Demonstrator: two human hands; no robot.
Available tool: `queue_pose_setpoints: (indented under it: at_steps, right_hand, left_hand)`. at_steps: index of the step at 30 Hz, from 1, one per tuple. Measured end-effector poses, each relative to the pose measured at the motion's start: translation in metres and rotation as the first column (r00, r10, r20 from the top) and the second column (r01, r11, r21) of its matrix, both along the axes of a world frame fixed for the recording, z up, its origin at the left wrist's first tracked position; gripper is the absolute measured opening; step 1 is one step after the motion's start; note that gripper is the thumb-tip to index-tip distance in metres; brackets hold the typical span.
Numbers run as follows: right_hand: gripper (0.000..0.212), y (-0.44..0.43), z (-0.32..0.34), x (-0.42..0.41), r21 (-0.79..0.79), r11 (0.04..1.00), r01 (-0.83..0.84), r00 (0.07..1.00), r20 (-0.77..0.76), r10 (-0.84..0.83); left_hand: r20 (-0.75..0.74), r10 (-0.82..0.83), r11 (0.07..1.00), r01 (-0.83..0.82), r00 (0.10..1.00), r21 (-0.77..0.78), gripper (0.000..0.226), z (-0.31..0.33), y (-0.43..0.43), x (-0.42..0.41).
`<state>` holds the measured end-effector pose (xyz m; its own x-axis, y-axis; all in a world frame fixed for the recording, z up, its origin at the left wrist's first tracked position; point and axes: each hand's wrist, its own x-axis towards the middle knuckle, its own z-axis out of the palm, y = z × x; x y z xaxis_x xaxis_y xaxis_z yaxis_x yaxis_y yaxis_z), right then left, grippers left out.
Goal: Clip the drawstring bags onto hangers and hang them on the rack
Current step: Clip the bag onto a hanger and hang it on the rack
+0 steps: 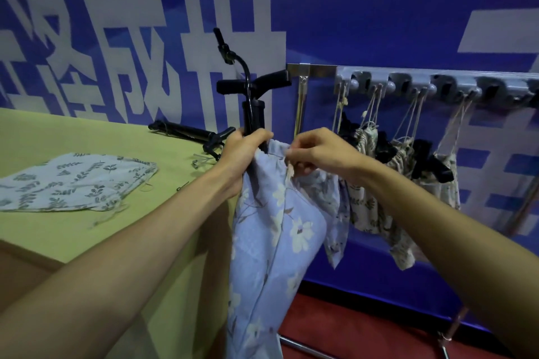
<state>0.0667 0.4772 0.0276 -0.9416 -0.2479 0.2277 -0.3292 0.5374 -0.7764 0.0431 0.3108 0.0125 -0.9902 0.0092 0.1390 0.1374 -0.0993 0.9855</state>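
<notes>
A light blue drawstring bag point(271, 230) with white flowers hangs in front of me. My left hand point(243, 151) grips a black clip hanger point(253, 90) together with the bag's top left corner. My right hand point(318, 151) pinches the bag's gathered top edge to the right. The hanger's hook curves up above my left hand. To the right, a metal rack point(320, 70) with a grey hook strip point(437, 83) carries several drawstring bags point(402, 172) hung by their strings. Another leaf-printed bag point(75, 182) lies flat on the green table point(58, 131).
A second black hanger point(186, 131) lies on the table near the wall, with small clear clips point(201, 162) beside it. A blue banner with large white characters point(140, 38) covers the wall behind. The rack's lower bar point(303, 345) stands on a red floor.
</notes>
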Motion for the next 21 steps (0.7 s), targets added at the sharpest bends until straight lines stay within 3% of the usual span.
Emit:
queue_pose_setpoints:
  at_steps: [3,7,10,14,17,19,21]
  right_hand:
    - [0.011,0.013,0.001,0.003,-0.278,0.960,0.033,0.997,0.073,-0.013]
    - [0.017,0.019,-0.001,0.005,-0.635,0.773,-0.001,0.960,0.216,0.179]
    - [0.024,0.017,-0.004,0.006,-0.718,0.693,-0.059,0.934,0.205,0.292]
    - [0.016,0.018,-0.002,0.005,-0.834,0.545,-0.080,0.895,0.181,0.408]
    - [0.017,0.019,0.006,0.007,-0.806,0.590,-0.049,0.922,0.190,0.336]
    - [0.023,0.020,0.011,0.006,-0.710,0.701,-0.063,0.947,0.179,0.266]
    - [0.026,0.022,0.011,0.005,-0.496,0.868,-0.033,0.976,0.173,0.136]
  left_hand:
    - [-0.003,0.001,1.000,-0.001,1.000,-0.022,0.015,-0.006,-0.007,-0.003]
    - [-0.033,-0.006,0.999,0.004,0.999,-0.045,0.015,-0.009,-0.008,0.000]
    - [-0.105,0.043,0.988,-0.058,0.994,-0.143,0.016,-0.010,-0.005,-0.002]
    - [-0.230,0.086,0.930,-0.161,0.969,-0.331,0.021,-0.014,-0.010,-0.009]
    - [-0.274,0.007,0.893,-0.129,0.962,-0.431,0.022,-0.019,-0.012,-0.009]
    - [-0.277,-0.019,0.882,-0.115,0.961,-0.458,0.022,-0.021,-0.015,-0.010]
    - [-0.279,-0.029,0.891,-0.101,0.960,-0.442,0.024,-0.022,-0.018,-0.010]
